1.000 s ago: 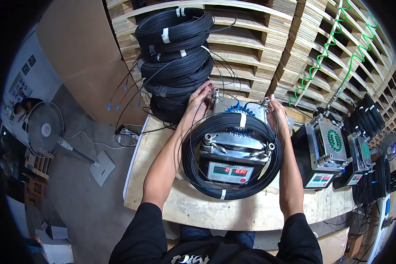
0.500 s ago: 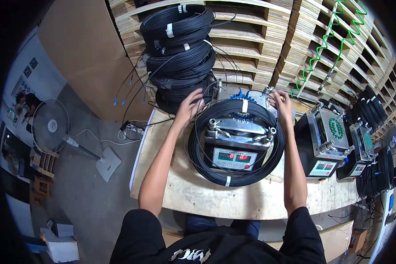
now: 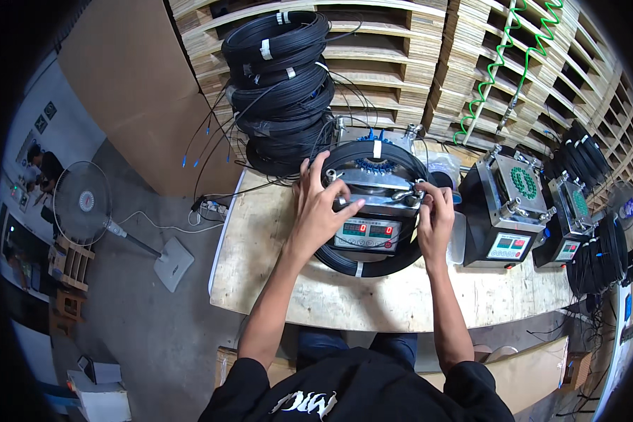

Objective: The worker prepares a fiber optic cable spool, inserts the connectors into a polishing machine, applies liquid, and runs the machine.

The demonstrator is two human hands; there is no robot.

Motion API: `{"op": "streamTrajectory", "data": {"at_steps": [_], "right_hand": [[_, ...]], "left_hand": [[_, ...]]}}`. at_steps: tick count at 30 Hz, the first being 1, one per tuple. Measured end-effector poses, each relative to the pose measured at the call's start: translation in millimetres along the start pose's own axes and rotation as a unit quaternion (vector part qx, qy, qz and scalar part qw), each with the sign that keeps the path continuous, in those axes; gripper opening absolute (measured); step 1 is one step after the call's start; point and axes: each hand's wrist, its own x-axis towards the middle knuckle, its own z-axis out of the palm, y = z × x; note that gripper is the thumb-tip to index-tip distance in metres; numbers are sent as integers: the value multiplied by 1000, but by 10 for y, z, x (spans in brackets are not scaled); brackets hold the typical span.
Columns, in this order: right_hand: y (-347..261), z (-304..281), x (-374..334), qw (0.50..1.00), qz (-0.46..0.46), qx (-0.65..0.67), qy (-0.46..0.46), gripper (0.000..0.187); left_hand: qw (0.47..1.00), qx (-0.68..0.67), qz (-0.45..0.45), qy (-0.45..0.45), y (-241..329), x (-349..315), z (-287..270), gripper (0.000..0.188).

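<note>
A coil of black cable (image 3: 394,266) with white tape bands rests around a connector polishing machine (image 3: 405,246) with a metal top and a lit red-digit display. Blue connectors (image 3: 375,166) stand in a ring on its top plate. At the machine's front left corner, my left hand (image 3: 318,214) has its fingers apart, thumb and index either side of the clamp there, with a gap between the tips. Thumb and fingers of my right hand (image 3: 435,214) pinch the front right corner clamp (image 3: 420,188). Its fingertips partly hide that clamp.
Tall stacked cable coils (image 3: 278,91) stand at the back left, loose ends hanging. Two similar machines (image 3: 506,211) with green connectors sit to the right. A clear tray (image 3: 457,239) lies beside the right wrist. Wooden pallets (image 3: 373,56) rise behind the wooden table (image 3: 260,281); a fan (image 3: 84,201) stands left.
Both hands have come down and nearer from the machine's far sides to its front corner clamps. The right fingers have closed on a clamp. The whole view has shifted slightly.
</note>
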Motion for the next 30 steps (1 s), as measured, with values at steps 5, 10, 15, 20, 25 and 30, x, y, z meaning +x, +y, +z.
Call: {"op": "streamTrajectory", "data": {"at_steps": [5,10,15,20,25,30], "right_hand": [[259,-65,-106,992,99,55,64,26],[287,-40,-178,994,86,43,57,22],[305,-51,-178,992,94,63,58,19],[339,-83,-158,997,57,29,54,16],[379,-128,-152,995,70,60,46,17],[299,-143,-117,998,65,25,3,17]], "left_hand": [[994,-107,-27,-6,-170,-59,-114,26],[995,-96,12,26,-328,-111,-116,17],[993,-108,-34,43,-284,-164,-120,18],[987,114,-62,100,-208,-226,-155,23],[987,122,-49,88,-169,-201,-208,23],[998,44,-50,-3,-323,-141,-256,23]]}}
